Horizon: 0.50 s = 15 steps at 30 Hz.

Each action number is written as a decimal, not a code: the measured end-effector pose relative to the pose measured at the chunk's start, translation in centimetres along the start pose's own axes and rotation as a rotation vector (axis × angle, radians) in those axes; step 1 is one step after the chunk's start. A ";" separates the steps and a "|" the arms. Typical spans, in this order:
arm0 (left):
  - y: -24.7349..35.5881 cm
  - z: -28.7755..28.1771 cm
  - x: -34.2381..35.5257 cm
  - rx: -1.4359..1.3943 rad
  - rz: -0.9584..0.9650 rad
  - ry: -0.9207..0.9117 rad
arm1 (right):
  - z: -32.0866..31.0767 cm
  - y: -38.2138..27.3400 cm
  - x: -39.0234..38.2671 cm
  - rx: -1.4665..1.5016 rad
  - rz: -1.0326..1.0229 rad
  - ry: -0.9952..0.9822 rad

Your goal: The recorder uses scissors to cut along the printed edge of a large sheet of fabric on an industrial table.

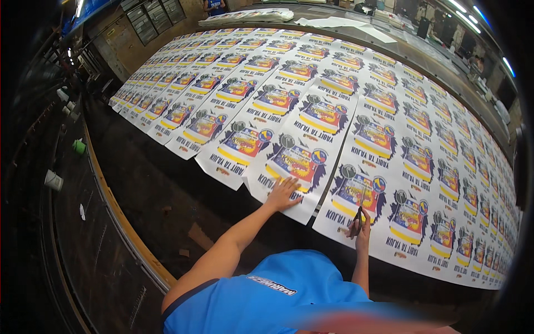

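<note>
Long white printed strips [227, 167] with rows of repeated blue, red and yellow designs lie side by side across a large table. My left hand [285, 195] rests flat with spread fingers near the front end of one strip. A narrow dark gap runs between this strip and the wider printed sheet [378, 239] to its right. Over that sheet's front part, my right hand [363, 228] is closed around the dark handles of a pair of scissors [359, 216]. The blades point away from me; whether they touch the sheet I cannot tell.
A stack of sheets [247, 16] and a loose white sheet [347, 25] lie beyond the far edge. Left of the table runs a wooden-edged rail [114, 206], with a white bucket [54, 180] and a green bucket [79, 146] past it. A person [214, 6] stands at the back.
</note>
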<state>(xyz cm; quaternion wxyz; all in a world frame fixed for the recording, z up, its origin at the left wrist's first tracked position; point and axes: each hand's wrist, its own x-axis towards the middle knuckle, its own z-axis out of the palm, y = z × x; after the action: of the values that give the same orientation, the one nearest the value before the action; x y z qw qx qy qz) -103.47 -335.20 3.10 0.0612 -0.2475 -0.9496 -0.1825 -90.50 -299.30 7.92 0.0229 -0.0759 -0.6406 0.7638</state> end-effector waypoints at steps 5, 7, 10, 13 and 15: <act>1.9 0.2 -0.9 -0.028 -0.113 -0.063 | -3.6 -2.0 -6.7 -0.113 0.057 -0.041; 4.3 0.9 -1.9 -0.031 -0.186 0.004 | -4.9 -2.8 -9.5 -0.125 0.068 0.012; 8.9 1.9 -3.7 -0.080 -0.137 -0.012 | -6.3 -2.6 -13.1 -0.055 0.089 0.106; 14.6 2.8 -4.8 -0.261 -0.021 0.024 | -7.0 -1.7 -16.1 -0.079 0.146 0.149; 17.4 2.9 -4.8 -0.261 0.072 0.011 | -6.7 -1.9 -17.6 -0.099 0.181 0.098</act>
<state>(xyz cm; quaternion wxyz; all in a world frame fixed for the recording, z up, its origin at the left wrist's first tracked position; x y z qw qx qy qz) -90.85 -322.16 4.93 0.0404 -0.2864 -0.9078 -0.3038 -72.29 -294.76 10.14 -0.0185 -0.1717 -0.6662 0.7255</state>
